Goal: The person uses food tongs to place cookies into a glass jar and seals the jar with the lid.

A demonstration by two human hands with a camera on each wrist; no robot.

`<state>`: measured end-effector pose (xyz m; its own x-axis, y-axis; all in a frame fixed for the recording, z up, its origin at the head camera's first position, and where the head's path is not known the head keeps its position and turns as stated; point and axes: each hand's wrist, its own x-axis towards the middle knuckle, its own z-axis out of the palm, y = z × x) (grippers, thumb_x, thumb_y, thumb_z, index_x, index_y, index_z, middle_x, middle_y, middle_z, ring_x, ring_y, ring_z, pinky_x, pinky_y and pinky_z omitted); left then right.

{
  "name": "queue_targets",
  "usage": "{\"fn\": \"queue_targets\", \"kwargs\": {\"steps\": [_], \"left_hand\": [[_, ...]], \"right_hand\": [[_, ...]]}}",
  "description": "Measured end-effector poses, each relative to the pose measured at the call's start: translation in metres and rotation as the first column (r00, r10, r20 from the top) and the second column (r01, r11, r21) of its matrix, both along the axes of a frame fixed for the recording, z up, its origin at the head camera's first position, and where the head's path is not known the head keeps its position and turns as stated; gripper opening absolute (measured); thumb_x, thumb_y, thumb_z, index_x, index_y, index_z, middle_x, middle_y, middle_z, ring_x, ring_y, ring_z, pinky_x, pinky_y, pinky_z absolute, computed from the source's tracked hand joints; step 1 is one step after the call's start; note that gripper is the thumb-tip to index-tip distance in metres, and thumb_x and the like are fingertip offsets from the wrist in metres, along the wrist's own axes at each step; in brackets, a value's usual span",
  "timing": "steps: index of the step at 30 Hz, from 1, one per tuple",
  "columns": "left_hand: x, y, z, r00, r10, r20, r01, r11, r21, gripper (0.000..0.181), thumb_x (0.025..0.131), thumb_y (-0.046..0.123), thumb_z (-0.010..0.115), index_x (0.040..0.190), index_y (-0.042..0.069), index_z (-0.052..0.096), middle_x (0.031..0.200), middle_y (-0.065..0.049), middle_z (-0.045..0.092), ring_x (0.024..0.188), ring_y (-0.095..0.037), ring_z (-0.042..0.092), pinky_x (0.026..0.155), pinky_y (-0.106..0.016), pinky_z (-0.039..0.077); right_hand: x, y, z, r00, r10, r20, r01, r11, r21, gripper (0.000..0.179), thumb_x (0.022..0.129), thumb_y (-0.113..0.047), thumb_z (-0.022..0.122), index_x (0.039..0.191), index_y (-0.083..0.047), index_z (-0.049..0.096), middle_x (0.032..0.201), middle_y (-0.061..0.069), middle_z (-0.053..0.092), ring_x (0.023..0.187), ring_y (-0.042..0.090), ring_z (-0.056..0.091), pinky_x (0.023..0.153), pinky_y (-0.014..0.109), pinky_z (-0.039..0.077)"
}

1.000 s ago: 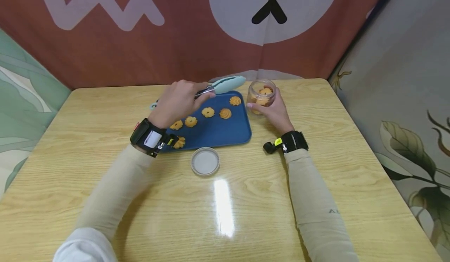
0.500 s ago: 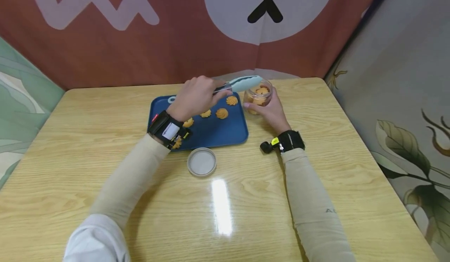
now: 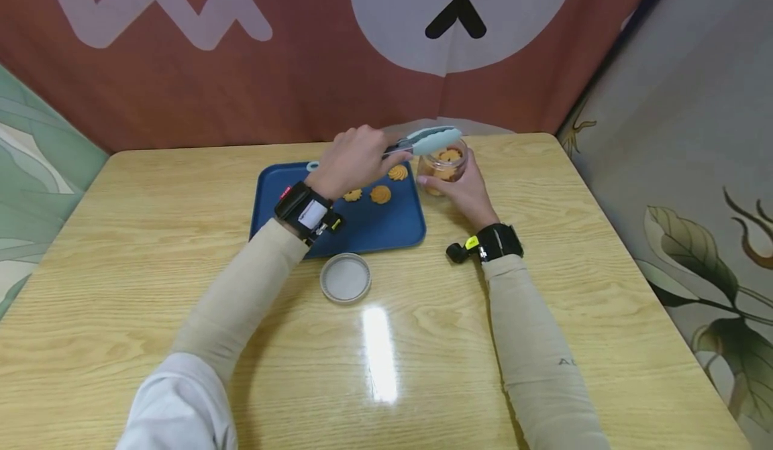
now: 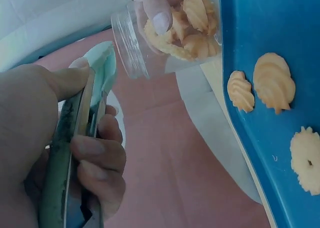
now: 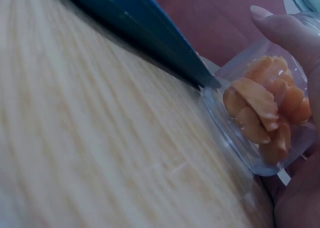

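My left hand [image 3: 353,161] grips a pair of tongs [image 3: 432,141] with pale mint tips and metal arms. The tips hang above the mouth of a clear jar [image 4: 131,43], and the left wrist view shows them nearly together. Whether a cookie sits between them I cannot tell. Several piped cookies [image 5: 260,103] fill part of the jar. My right hand [image 3: 471,192] holds the jar round its side, upright on the table beside the tray. On the blue tray [image 3: 386,229] lie more cookies [image 3: 380,194], some hidden behind my left hand and wrist.
A round lid [image 3: 345,278] lies on the wooden table [image 3: 459,356] in front of the tray. Behind the table's far edge hangs a reddish cloth [image 3: 302,88]. A patterned wall covering [image 3: 688,249] stands at the right.
My left hand has moved right with the tongs, from above the tray to over the jar's mouth. My right hand and the jar keep nearly the same place; the view shifts slightly.
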<state>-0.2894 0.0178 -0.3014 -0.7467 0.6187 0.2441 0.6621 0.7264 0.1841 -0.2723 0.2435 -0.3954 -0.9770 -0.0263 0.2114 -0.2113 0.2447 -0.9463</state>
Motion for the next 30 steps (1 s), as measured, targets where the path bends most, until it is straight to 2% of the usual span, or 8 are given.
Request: {"fn": "queue_targets", "kwargs": {"steps": [3, 6, 14, 18, 21, 26, 30], "left_hand": [[-0.001, 0.003, -0.001, 1.0, 0.012, 0.02, -0.012, 1.0, 0.0, 0.069, 0.086, 0.066, 0.046, 0.136, 0.018, 0.047, 0.063, -0.004, 0.047, 0.045, -0.018, 0.048, 0.04, -0.03, 0.033], [-0.002, 0.004, -0.003, 0.999, 0.029, 0.046, -0.029, 1.0, -0.001, 0.083, 0.082, 0.072, 0.046, 0.144, 0.019, 0.033, 0.065, -0.005, 0.046, 0.045, -0.019, 0.048, 0.04, -0.031, 0.033], [0.0, 0.002, -0.001, 0.999, 0.042, 0.029, -0.042, 0.999, -0.022, 0.084, 0.081, 0.074, 0.044, 0.14, 0.013, 0.04, 0.07, -0.005, 0.048, 0.048, -0.019, 0.049, 0.041, -0.031, 0.034], [0.001, -0.002, -0.002, 0.998, 0.057, 0.026, -0.056, 0.998, -0.028, 0.085, 0.082, 0.074, 0.041, 0.138, 0.01, 0.042, 0.07, -0.005, 0.05, 0.048, -0.019, 0.05, 0.041, -0.032, 0.035], [0.002, -0.006, -0.002, 0.997, 0.072, 0.032, -0.071, 0.997, -0.028, 0.085, 0.083, 0.074, 0.039, 0.136, 0.007, 0.044, 0.072, -0.005, 0.051, 0.05, -0.019, 0.051, 0.042, -0.033, 0.038], [0.004, -0.019, -0.002, 0.994, 0.096, 0.042, -0.096, 0.995, -0.02, 0.085, 0.083, 0.075, 0.038, 0.13, 0.005, 0.047, 0.073, -0.006, 0.052, 0.052, -0.019, 0.051, 0.045, -0.034, 0.04], [0.008, -0.033, -0.002, 0.994, 0.102, 0.032, -0.102, 0.995, -0.005, 0.083, 0.083, 0.074, 0.041, 0.128, 0.005, 0.048, 0.067, -0.007, 0.048, 0.049, -0.019, 0.049, 0.043, -0.034, 0.038]], "right_hand": [[0.0, 0.0, -0.001, 1.0, 0.009, -0.011, -0.01, 1.0, -0.015, 0.082, 0.072, -0.024, 0.083, 0.136, -0.022, 0.031, 0.128, 0.01, 0.044, 0.112, 0.015, 0.044, 0.093, 0.041, 0.037], [0.0, 0.0, -0.001, 1.0, 0.004, -0.021, -0.004, 1.0, -0.004, 0.079, 0.072, -0.025, 0.082, 0.134, -0.022, 0.034, 0.125, 0.007, 0.045, 0.11, 0.016, 0.044, 0.09, 0.04, 0.036], [-0.001, -0.001, -0.002, 0.999, 0.001, -0.04, 0.0, 1.0, 0.015, 0.076, 0.073, -0.026, 0.082, 0.133, -0.024, 0.035, 0.116, 0.006, 0.045, 0.091, 0.018, 0.042, 0.07, 0.035, 0.034], [-0.002, -0.001, -0.002, 1.0, 0.012, -0.024, -0.012, 1.0, 0.001, 0.081, 0.073, -0.024, 0.082, 0.136, -0.021, 0.032, 0.123, 0.008, 0.045, 0.104, 0.016, 0.046, 0.085, 0.036, 0.039], [-0.002, 0.0, -0.002, 1.0, 0.006, -0.003, -0.006, 1.0, -0.001, 0.087, 0.072, -0.024, 0.082, 0.14, -0.02, 0.028, 0.131, 0.012, 0.043, 0.115, 0.016, 0.044, 0.097, 0.041, 0.037], [-0.003, -0.002, 0.0, 1.0, 0.005, -0.001, -0.005, 1.0, -0.013, 0.088, 0.072, -0.022, 0.083, 0.14, -0.021, 0.028, 0.131, 0.018, 0.042, 0.113, 0.018, 0.045, 0.095, 0.042, 0.036], [-0.002, -0.003, 0.002, 1.0, -0.007, -0.002, 0.007, 1.0, 0.016, 0.083, 0.071, -0.025, 0.083, 0.137, -0.022, 0.032, 0.127, 0.017, 0.042, 0.109, 0.017, 0.045, 0.091, 0.039, 0.037]]}}
